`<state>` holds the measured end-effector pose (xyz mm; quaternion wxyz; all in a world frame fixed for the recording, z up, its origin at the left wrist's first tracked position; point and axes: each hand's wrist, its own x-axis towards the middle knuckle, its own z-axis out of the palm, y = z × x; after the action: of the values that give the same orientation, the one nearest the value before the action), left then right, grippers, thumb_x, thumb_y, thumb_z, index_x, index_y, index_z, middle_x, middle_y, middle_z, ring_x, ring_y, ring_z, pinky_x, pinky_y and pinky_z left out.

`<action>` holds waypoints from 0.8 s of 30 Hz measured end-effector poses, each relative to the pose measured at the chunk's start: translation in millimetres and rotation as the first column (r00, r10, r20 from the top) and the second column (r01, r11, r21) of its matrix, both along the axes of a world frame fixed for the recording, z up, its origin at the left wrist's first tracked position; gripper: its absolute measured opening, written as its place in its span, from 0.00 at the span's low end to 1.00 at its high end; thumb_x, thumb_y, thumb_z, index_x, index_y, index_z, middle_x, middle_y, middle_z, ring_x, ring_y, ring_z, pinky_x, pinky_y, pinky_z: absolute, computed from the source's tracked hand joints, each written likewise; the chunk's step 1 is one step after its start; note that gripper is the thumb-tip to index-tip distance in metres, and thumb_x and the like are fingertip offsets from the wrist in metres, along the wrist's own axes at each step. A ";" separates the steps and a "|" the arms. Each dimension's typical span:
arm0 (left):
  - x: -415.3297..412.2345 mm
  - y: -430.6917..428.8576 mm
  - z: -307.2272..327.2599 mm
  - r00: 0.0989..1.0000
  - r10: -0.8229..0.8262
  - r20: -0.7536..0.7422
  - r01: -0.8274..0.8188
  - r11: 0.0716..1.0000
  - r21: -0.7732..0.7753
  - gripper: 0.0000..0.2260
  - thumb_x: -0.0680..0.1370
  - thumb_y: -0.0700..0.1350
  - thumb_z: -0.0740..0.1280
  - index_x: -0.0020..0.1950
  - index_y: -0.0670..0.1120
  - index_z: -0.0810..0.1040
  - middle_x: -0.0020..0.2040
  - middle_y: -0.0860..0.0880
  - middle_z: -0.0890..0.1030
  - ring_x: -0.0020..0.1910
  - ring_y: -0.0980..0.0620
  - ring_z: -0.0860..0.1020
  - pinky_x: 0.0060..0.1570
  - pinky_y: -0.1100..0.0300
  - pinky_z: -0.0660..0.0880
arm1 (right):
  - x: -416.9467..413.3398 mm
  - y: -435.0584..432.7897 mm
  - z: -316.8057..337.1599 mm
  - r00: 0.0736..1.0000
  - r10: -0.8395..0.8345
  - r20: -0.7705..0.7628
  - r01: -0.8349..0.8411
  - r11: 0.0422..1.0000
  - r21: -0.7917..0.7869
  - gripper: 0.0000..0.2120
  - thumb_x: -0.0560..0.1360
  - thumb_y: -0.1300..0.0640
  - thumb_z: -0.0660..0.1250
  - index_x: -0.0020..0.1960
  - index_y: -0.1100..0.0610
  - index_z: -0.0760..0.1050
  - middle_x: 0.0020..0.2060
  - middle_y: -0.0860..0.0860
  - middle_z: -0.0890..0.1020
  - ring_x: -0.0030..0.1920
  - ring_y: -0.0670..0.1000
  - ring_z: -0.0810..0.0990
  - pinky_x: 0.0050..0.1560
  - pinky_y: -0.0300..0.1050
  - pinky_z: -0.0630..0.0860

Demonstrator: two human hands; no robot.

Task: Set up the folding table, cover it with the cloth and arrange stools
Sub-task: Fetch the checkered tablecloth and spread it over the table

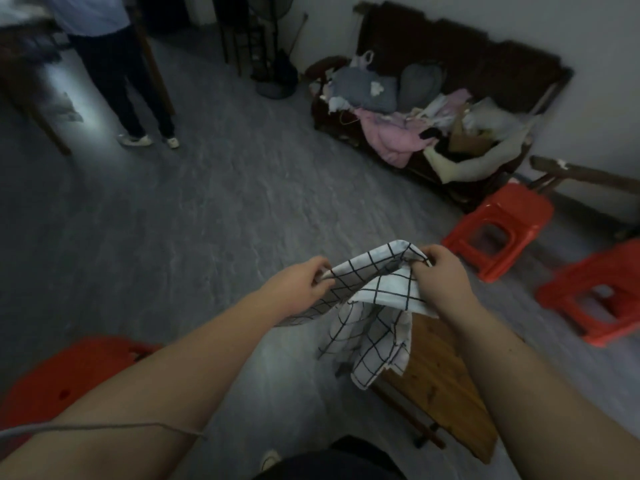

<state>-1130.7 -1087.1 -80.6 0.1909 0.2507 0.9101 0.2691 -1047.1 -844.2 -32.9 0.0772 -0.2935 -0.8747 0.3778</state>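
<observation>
Room: dim, grey floor, white wall at the far right. The wooden surface sits low at lower right, under the hanging cloth and partly hidden by the right forearm. Dark rods show along its left edge, and we cannot tell whether its legs are unfolded. Nothing lies flat on it; the cloth's lower corner dangles over its near-left part, contact unclear. Against the wall stands a dark bench heaped with clothes, pink and grey among them. One red stool stands just before the bench's right end, a second red stool is near it toward the right edge, and a third red stool is at lower left, partly behind the left forearm. At upper left we note a standing person in dark trousers, and beside them a fan base. A thin grey cord crosses the left forearm. Hands: both arms are extended forward, bare, at mid-frame. The checked cloth, white with dark grid lines, is held in the air between them. The left hand has its grip clamped on the cloth's left edge, thumb and fingers pinching. The right hand has its grip clamped on the bunched top corner, fingers curled round it. The cloth arches between the two hands and the rest hangs down in folds.
</observation>
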 end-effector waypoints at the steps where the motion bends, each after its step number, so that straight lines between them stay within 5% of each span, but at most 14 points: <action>1: -8.4 12.5 4.2 0.999 -0.033 0.041 0.032 0.999 0.041 0.20 0.79 0.59 0.65 0.69 0.56 0.68 0.64 0.53 0.78 0.57 0.51 0.78 0.58 0.53 0.76 | -5.7 8.8 1.4 0.999 -0.053 -0.005 0.052 0.998 -0.022 0.07 0.78 0.57 0.64 0.54 0.54 0.77 0.47 0.49 0.79 0.49 0.51 0.76 0.47 0.45 0.69; 7: -49.9 108.0 34.4 0.942 -0.286 0.174 0.252 0.948 0.197 0.35 0.75 0.62 0.71 0.75 0.62 0.56 0.71 0.56 0.72 0.66 0.55 0.74 0.65 0.52 0.73 | -36.6 78.7 1.2 0.927 -0.366 -0.083 0.325 0.893 -0.312 0.07 0.78 0.55 0.64 0.55 0.55 0.76 0.48 0.53 0.81 0.49 0.54 0.80 0.45 0.48 0.77; 10: -72.1 161.3 39.2 0.910 -0.362 0.203 0.320 0.923 0.215 0.37 0.73 0.57 0.75 0.74 0.65 0.56 0.68 0.57 0.74 0.61 0.59 0.76 0.63 0.55 0.75 | -52.8 124.9 -0.1 0.874 -0.479 -0.081 0.383 0.782 -0.491 0.08 0.77 0.52 0.65 0.54 0.54 0.77 0.48 0.56 0.83 0.49 0.58 0.83 0.53 0.60 0.81; 15: -100.3 253.6 44.9 0.889 -0.409 0.203 0.384 0.910 0.155 0.29 0.71 0.60 0.75 0.66 0.65 0.64 0.64 0.56 0.75 0.59 0.54 0.78 0.59 0.49 0.78 | -67.7 194.2 10.7 0.783 -0.616 -0.090 0.333 0.537 -0.775 0.10 0.81 0.64 0.60 0.57 0.67 0.77 0.49 0.65 0.83 0.48 0.62 0.85 0.47 0.56 0.83; 17: -110.7 292.7 49.2 0.885 -0.423 0.197 0.403 0.905 0.134 0.22 0.73 0.59 0.74 0.62 0.62 0.67 0.58 0.57 0.78 0.54 0.56 0.79 0.55 0.50 0.79 | -69.9 220.8 16.1 0.759 -0.642 -0.107 0.310 0.501 -0.808 0.10 0.81 0.63 0.60 0.55 0.67 0.78 0.49 0.65 0.83 0.48 0.62 0.85 0.50 0.57 0.83; 20: -124.4 345.7 51.1 0.867 -0.477 0.148 0.461 0.878 0.128 0.12 0.77 0.54 0.70 0.58 0.57 0.72 0.50 0.53 0.81 0.47 0.55 0.80 0.50 0.51 0.80 | -65.6 259.9 17.5 0.671 -0.739 -0.057 0.340 0.375 -0.862 0.09 0.80 0.65 0.61 0.57 0.66 0.77 0.48 0.63 0.84 0.45 0.59 0.85 0.42 0.51 0.84; 24: -137.7 404.6 49.3 0.835 -0.526 0.160 0.508 0.849 0.144 0.04 0.81 0.47 0.66 0.55 0.51 0.77 0.43 0.50 0.82 0.40 0.52 0.82 0.40 0.55 0.80 | -48.2 299.0 18.8 0.624 -0.781 0.024 0.326 0.233 -0.916 0.13 0.79 0.66 0.61 0.60 0.71 0.75 0.53 0.69 0.82 0.50 0.64 0.85 0.53 0.64 0.81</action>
<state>-1268.4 -682.5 -31.3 0.3319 0.4688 0.7714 0.2738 -1095.3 -545.2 -14.1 0.2508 -0.4950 -0.3432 0.7578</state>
